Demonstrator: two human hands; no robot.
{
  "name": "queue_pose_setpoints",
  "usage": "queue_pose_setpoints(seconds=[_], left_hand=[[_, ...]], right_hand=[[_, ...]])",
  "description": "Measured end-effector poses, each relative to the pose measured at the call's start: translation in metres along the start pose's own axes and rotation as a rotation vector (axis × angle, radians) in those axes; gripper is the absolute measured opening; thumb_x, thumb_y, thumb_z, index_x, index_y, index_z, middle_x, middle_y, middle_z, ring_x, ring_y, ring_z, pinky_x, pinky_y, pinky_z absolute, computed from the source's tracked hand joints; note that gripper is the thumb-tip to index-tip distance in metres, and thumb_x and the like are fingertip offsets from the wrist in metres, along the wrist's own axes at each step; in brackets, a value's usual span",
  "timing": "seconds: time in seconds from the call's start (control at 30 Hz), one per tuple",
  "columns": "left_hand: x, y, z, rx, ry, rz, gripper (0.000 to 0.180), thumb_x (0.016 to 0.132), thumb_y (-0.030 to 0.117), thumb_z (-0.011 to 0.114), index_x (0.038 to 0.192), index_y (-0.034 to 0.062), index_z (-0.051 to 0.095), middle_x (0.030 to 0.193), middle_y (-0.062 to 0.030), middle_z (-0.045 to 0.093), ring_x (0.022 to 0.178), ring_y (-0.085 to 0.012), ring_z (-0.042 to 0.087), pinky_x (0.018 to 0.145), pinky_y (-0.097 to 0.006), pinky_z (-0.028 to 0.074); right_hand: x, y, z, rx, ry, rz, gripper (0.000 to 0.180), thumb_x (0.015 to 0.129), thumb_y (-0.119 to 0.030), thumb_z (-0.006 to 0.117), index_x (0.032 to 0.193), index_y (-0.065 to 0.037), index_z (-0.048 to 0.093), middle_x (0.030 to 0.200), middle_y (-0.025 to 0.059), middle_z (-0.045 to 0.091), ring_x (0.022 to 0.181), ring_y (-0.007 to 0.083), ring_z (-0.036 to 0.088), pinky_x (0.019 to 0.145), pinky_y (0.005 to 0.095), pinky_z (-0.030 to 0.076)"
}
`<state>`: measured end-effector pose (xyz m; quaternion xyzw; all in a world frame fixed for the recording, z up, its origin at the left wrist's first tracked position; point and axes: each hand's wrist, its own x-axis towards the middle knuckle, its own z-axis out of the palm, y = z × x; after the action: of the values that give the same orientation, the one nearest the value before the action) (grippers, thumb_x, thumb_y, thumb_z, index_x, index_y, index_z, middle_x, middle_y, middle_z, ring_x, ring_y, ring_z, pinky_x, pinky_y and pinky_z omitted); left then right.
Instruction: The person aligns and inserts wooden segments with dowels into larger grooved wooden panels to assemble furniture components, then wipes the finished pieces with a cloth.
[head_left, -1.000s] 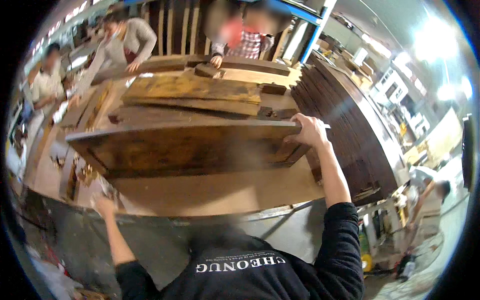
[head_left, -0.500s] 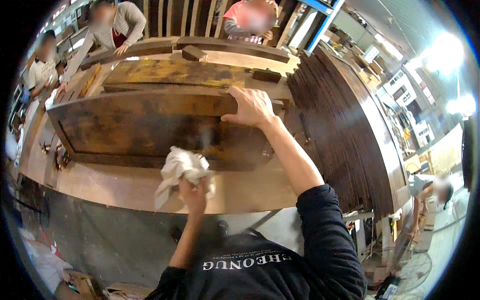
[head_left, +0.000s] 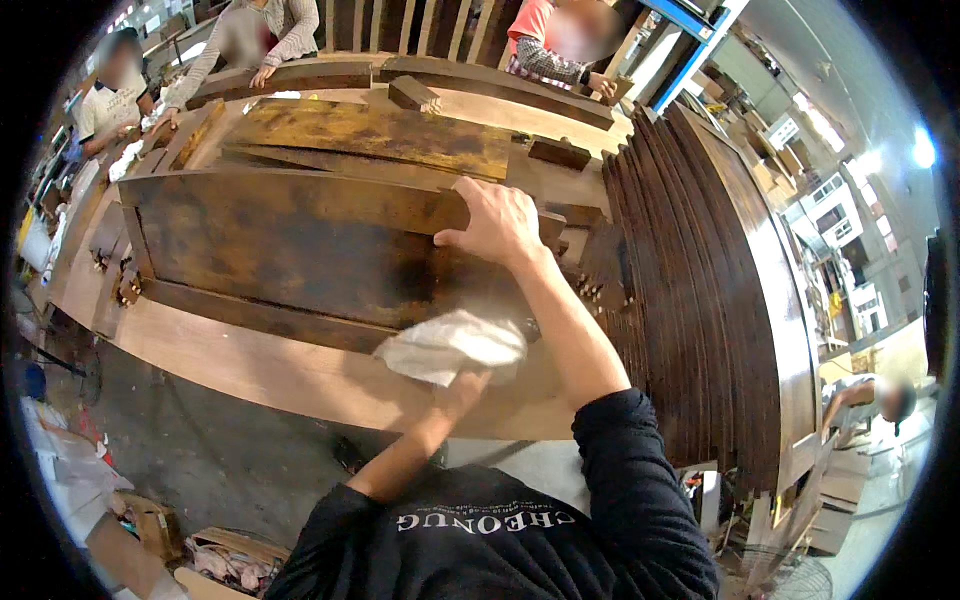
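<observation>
A dark brown framed wood panel (head_left: 270, 245) stands tilted on edge on the workbench, with a recessed middle and blotchy brown stain. My right hand (head_left: 500, 222) grips its top edge near the right end, thumb on the front face and fingers over the rim. Bunched in my left hand (head_left: 463, 392) is a white cloth (head_left: 455, 347), blurred by motion, at the panel's lower frame rail toward the right. The cloth covers most of the left hand's fingers.
Behind lies another yellow-brown panel (head_left: 370, 135), with a short dark block (head_left: 560, 152) beside it. A tall row of dark panels (head_left: 690, 290) stands at the right. Several people work across the bench and farther off. Cardboard boxes (head_left: 150, 525) sit on the floor at lower left.
My left hand has swept the cloth rightward along the panel's lower part. My right hand keeps its hold on the top edge. The whole view has shifted slightly.
</observation>
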<state>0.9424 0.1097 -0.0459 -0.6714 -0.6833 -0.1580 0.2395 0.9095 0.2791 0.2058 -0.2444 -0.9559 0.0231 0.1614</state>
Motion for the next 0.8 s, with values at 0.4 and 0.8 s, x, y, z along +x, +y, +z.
queue_pose_setpoints(seconds=[0.4, 0.8], left_hand=[[0.035, 0.009, -0.031, -0.572, 0.032, -0.256, 0.031, 0.078, 0.030, 0.070, 0.095, 0.0079, 0.058, 0.084, -0.0150, 0.060, 0.069, -0.0333, 0.063, 0.060, -0.041, 0.054], [0.038, 0.000, -0.063, -0.663, -0.133, -0.286, 0.032, 0.078, 0.037, 0.067, 0.076, 0.0051, 0.060, 0.069, -0.0197, 0.062, 0.065, -0.0387, 0.061, 0.060, -0.049, 0.047]], right_hand=[[-0.020, -0.012, 0.001, 0.043, 0.041, -0.026, 0.054, 0.065, -0.045, 0.080, 0.097, -0.008, 0.058, 0.091, 0.0084, 0.064, 0.092, 0.0272, 0.063, 0.081, 0.0395, 0.048], [-0.042, -0.032, -0.011, 0.066, 0.096, -0.013, 0.051, 0.063, -0.045, 0.080, 0.093, -0.010, 0.059, 0.093, 0.0067, 0.065, 0.095, 0.0264, 0.063, 0.081, 0.0393, 0.047]])
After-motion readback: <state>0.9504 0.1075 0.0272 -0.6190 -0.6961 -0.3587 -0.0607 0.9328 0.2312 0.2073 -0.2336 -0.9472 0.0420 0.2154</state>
